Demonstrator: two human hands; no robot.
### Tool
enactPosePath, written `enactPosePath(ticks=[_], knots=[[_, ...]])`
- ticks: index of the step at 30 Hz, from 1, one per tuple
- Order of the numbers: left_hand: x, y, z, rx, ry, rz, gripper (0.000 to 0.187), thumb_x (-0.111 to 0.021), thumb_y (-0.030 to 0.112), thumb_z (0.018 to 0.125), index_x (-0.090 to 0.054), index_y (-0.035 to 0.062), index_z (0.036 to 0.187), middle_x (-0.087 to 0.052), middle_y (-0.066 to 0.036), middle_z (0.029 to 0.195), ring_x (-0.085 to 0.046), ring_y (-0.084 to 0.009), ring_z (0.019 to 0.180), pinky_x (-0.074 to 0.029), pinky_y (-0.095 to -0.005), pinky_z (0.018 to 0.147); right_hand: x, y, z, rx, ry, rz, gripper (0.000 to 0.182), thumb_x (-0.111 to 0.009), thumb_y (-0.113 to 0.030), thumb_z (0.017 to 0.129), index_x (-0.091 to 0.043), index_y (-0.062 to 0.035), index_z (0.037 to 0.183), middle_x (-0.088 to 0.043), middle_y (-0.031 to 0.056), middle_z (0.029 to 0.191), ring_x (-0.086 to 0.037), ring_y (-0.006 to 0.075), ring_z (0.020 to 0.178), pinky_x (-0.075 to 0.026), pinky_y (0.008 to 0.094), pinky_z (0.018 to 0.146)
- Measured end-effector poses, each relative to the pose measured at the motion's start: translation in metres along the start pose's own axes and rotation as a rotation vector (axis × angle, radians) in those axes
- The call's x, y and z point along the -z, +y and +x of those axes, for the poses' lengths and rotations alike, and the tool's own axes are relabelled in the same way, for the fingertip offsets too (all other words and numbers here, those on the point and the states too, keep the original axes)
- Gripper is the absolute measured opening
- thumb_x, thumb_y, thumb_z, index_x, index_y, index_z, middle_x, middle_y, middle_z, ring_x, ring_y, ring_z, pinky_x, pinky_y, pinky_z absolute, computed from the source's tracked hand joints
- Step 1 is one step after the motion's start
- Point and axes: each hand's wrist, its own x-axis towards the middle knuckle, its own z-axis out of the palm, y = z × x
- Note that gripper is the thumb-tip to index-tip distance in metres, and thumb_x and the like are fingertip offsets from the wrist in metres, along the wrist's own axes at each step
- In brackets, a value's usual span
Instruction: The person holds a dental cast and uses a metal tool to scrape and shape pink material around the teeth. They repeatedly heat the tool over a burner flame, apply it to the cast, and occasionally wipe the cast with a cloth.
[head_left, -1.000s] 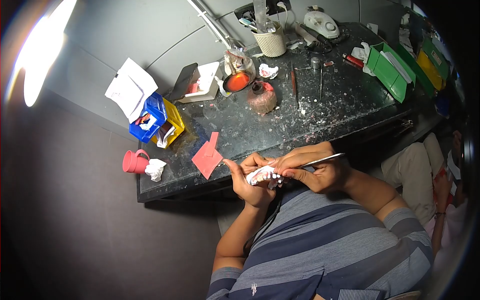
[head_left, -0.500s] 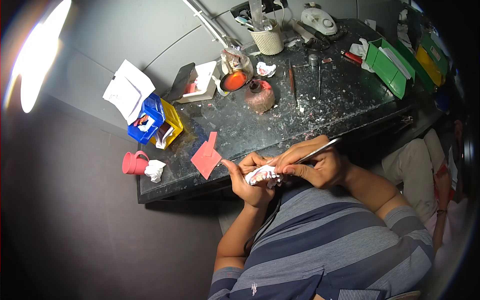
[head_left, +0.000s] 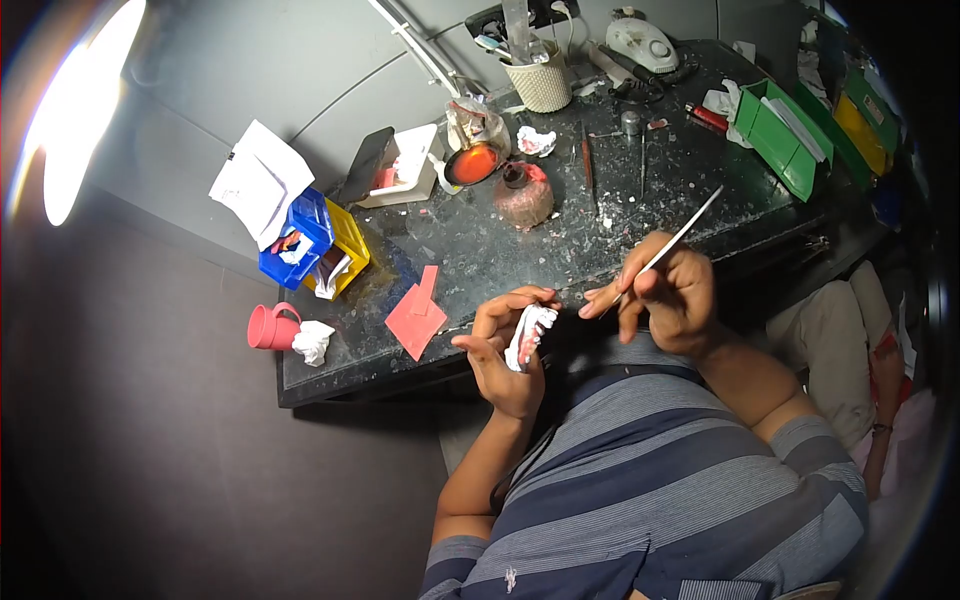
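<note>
In my left hand [head_left: 510,365] is a white dental model [head_left: 530,336] with pink material on it, turned on its side between thumb and fingers. My right hand [head_left: 675,300], a little to the right and apart from the model, holds a thin metal tool [head_left: 688,226] that slants up to the right. Pink sheets [head_left: 415,325] lie on the bench left of my left hand. Beyond my hands stand a round pinkish burner [head_left: 524,197] and an orange-lit dish [head_left: 472,163].
On the dark bench [head_left: 350,365] are a pink mug [head_left: 272,327], crumpled tissue [head_left: 313,342], a blue bin [head_left: 297,243], a white box [head_left: 408,172], a woven cup [head_left: 541,84] and a green bin [head_left: 778,140]. Another person's leg [head_left: 825,345] shows at right.
My right hand has drawn away from the model to the right with the tool, which now points more steeply upward. My left hand has turned the model more upright.
</note>
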Motion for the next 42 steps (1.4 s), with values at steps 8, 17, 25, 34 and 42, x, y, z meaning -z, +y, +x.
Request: enactPosePath(ticks=[8,17,25,34,42], knots=[[0.008,0.006,-0.005,-0.126,-0.034,0.189,0.075,-0.012,0.054,0.106,-0.055,-0.0075,0.112,-0.063,-0.026,0.112,-0.065,-0.0295,0.102,-0.049,-0.0416,0.097,-0.023,-0.004,0.005,0.357,-0.198,-0.46,0.016,-0.067,-0.003,0.092,-0.067,0.003,0.107,-0.073,0.0151,0.106,-0.071,0.0295,0.105,-0.054,0.0391,0.099],[0.006,0.008,-0.003,-0.149,-0.039,0.165,0.069,-0.019,0.051,0.107,-0.057,-0.0076,0.106,-0.066,-0.026,0.103,-0.066,-0.0299,0.095,-0.051,-0.0419,0.095,-0.028,-0.001,0.005,0.418,-0.255,-0.603,0.018,-0.072,-0.006,0.087,-0.071,0.0019,0.103,-0.073,0.016,0.103,-0.072,0.0292,0.101,-0.057,0.0397,0.094],[0.003,0.01,-0.003,-0.17,-0.062,0.15,0.065,-0.025,0.05,0.107,-0.056,-0.0072,0.109,-0.065,-0.025,0.105,-0.065,-0.0295,0.097,-0.051,-0.042,0.095,-0.029,0.0,0.004,0.418,-0.244,-0.614,0.017,-0.071,-0.006,0.088,-0.071,0.0024,0.103,-0.073,0.0168,0.103,-0.072,0.0297,0.101,-0.057,0.0398,0.094],[0.003,0.006,-0.004,-0.209,-0.018,0.214,0.062,-0.027,0.049,0.107,-0.055,-0.0063,0.104,-0.066,-0.026,0.099,-0.067,-0.0308,0.094,-0.052,-0.0427,0.094,-0.029,0.002,0.003,0.422,-0.232,-0.621,0.016,-0.071,-0.006,0.089,-0.071,0.0035,0.101,-0.073,0.0174,0.102,-0.072,0.0296,0.101,-0.058,0.0383,0.092],[-0.001,0.005,-0.006,-0.19,0.027,0.232,0.067,-0.024,0.054,0.106,-0.054,-0.0054,0.103,-0.063,-0.024,0.1,-0.065,-0.03,0.095,-0.052,-0.0425,0.092,-0.034,0.002,-0.001,0.436,-0.207,-0.646,0.013,-0.07,-0.004,0.089,-0.069,0.0037,0.099,-0.072,0.0206,0.104,-0.072,0.0311,0.099,-0.059,0.0358,0.087]])
